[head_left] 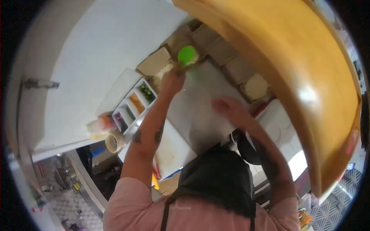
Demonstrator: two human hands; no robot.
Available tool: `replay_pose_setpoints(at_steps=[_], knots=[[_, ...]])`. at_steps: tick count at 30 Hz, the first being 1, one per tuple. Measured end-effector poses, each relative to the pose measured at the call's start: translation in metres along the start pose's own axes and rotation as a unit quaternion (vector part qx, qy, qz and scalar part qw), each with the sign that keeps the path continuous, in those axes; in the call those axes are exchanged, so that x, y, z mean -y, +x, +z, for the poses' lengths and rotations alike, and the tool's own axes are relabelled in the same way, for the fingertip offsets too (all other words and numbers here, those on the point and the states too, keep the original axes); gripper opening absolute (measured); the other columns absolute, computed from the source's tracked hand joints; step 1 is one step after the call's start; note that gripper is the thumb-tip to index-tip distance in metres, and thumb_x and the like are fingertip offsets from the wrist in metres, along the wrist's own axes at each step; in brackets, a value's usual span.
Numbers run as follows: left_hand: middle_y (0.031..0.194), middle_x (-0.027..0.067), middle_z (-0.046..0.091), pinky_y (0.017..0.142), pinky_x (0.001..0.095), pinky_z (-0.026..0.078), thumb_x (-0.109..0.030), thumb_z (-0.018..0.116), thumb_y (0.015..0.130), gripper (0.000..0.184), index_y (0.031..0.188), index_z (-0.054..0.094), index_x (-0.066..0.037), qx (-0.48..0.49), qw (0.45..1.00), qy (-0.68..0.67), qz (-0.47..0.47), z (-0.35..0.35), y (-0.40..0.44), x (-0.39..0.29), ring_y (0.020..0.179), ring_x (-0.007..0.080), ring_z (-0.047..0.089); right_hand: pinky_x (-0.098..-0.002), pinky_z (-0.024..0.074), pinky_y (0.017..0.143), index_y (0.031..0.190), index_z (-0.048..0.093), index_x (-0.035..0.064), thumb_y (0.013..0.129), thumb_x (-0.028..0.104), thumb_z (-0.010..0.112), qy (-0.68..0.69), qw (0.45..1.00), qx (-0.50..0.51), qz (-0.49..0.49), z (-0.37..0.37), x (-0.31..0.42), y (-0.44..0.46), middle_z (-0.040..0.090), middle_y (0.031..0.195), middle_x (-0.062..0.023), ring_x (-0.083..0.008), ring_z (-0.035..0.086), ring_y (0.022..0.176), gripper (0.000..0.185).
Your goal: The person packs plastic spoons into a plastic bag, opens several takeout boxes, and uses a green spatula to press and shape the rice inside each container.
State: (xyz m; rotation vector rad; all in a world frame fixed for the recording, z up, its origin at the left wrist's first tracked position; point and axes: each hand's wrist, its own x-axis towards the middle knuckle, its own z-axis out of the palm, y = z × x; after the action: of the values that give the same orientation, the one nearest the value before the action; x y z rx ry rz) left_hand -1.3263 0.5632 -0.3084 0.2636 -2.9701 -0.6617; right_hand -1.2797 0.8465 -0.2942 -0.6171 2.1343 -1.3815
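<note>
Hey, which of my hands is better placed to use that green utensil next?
Probably your left hand: it holds the green utensil by the brown boxes. Your right hand, blurred, looks empty over the metal surface.

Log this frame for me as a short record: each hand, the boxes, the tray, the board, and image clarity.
Left hand: appears to grip a round green item, exact type unclear
Right hand: over the grey work surface, blurred, nothing visible in it
Boxes: brown open boxes along the surface's far edges, some with pale food
Tray: white divided tray left of the left forearm, chopped greens in one compartment
Board: white board nearer the body
Clarity: hands motion-blurred
</note>
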Motion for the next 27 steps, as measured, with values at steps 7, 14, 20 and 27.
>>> replay_pose_setpoints(at_steps=[7,14,20,27], knots=[[0.108,0.0205,0.068,0.080,0.0512,0.054,-0.035,0.050,0.097,0.043,0.138,0.054,-0.021,0.134,0.985,0.100,0.034,0.031,0.063,0.028,0.091,0.0421,0.067,-0.0322,0.0527,0.075,0.113,0.058,0.0039,0.100,0.026,0.053,0.219,0.973,0.002,0.078,0.050,-0.099,0.209,0.065,0.099,-0.0068,-0.0160,0.062,0.091,0.027],[0.085,0.0187,0.071,0.073,0.0510,0.055,-0.027,0.047,0.095,0.039,0.132,0.059,-0.021,0.072,0.966,0.200,0.147,0.054,0.083,0.061,0.079,0.0406,0.069,-0.0393,0.0570,0.069,0.105,0.062,0.0035,0.094,0.012,0.052,0.393,0.901,-0.105,0.154,0.075,-0.075,0.253,0.067,0.092,-0.0108,-0.0248,0.067,0.078,0.017],[0.099,0.0179,0.070,0.079,0.0503,0.055,-0.020,0.052,0.094,0.029,0.118,0.068,-0.016,0.083,0.990,0.084,0.082,0.035,0.072,0.055,0.089,0.0401,0.067,-0.0338,0.0582,0.067,0.103,0.056,-0.0004,0.100,0.022,0.051,0.041,0.993,-0.111,-0.014,0.091,-0.140,0.247,0.063,0.086,-0.0114,-0.0198,0.064,0.072,0.023],[0.092,0.0167,0.071,0.074,0.0476,0.055,-0.025,0.056,0.088,0.040,0.127,0.063,-0.024,0.157,0.981,0.114,0.031,0.035,0.041,0.025,0.086,0.0353,0.069,-0.0368,0.0550,0.058,0.110,0.057,0.0026,0.093,0.021,0.058,0.162,0.968,-0.054,0.185,0.065,-0.079,0.234,0.064,0.089,-0.0137,-0.0235,0.067,0.072,0.025]])
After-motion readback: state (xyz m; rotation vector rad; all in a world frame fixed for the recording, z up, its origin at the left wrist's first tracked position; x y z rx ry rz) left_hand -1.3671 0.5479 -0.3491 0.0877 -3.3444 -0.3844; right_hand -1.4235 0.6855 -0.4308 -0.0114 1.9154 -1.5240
